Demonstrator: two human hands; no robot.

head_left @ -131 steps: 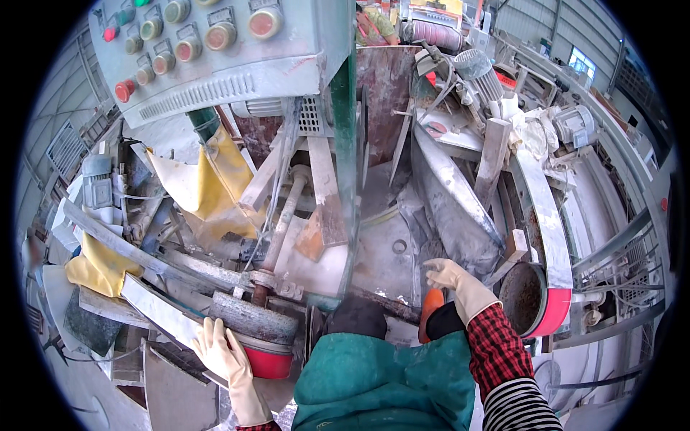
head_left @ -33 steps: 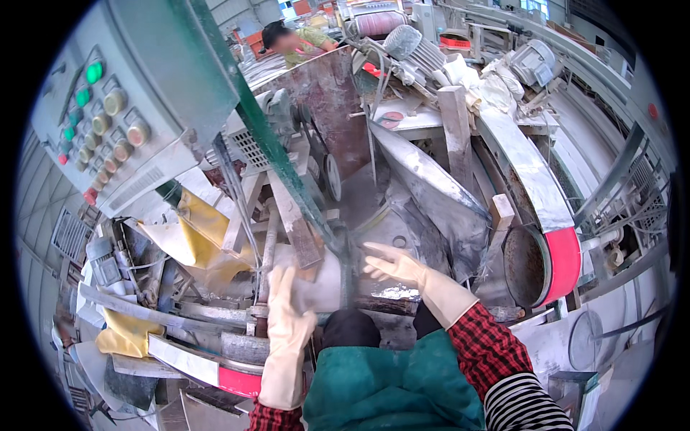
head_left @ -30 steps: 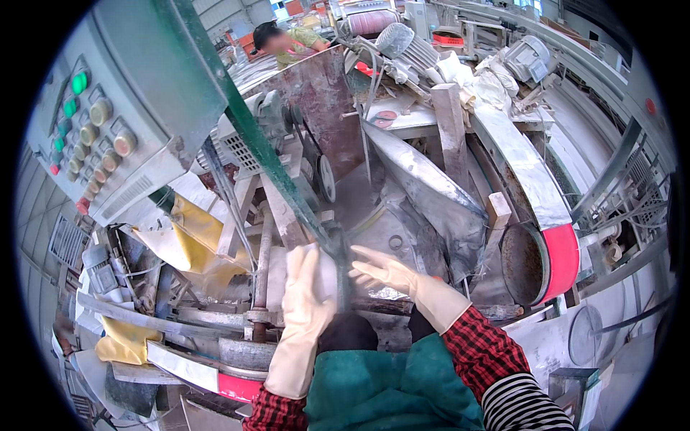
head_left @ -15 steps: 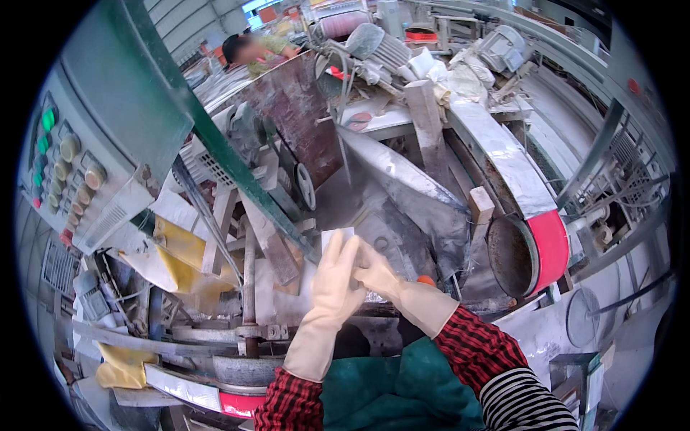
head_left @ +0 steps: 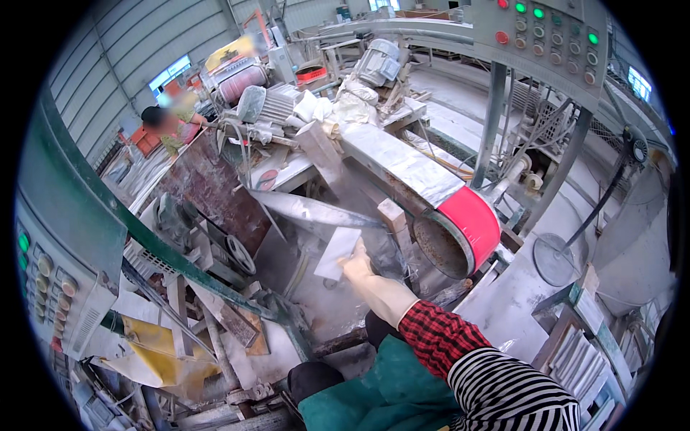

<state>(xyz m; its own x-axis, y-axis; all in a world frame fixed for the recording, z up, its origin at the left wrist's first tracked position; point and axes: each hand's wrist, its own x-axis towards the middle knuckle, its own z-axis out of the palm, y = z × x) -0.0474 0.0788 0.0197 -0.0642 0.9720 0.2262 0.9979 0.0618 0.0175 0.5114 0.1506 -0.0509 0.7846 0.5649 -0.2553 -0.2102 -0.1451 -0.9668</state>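
My right hand [head_left: 357, 267], in a pale rubber glove, reaches forward and grips a small flat white tile [head_left: 338, 253] by its lower right edge. The tile is held upright just left of a dusty machine wheel with a red rim [head_left: 460, 233] and below a slanted metal chute [head_left: 316, 212]. A red plaid sleeve with a striped cuff [head_left: 474, 359] covers that arm. My left hand does not show anywhere in the head view. A green apron [head_left: 374, 395] fills the bottom edge.
A grey control box with coloured buttons [head_left: 50, 280] hangs at left, another [head_left: 553, 36] at top right. A brown stone slab [head_left: 208, 187] leans behind the chute. Another person [head_left: 169, 126] works far back left. Motors [head_left: 377, 61], a floor fan [head_left: 557, 258] and yellow cloth [head_left: 154, 352] surround the machine.
The view has swung to the right. Both gloved hands met at the white tile; now only my right hand shows, holding it closer to the red-rimmed wheel.
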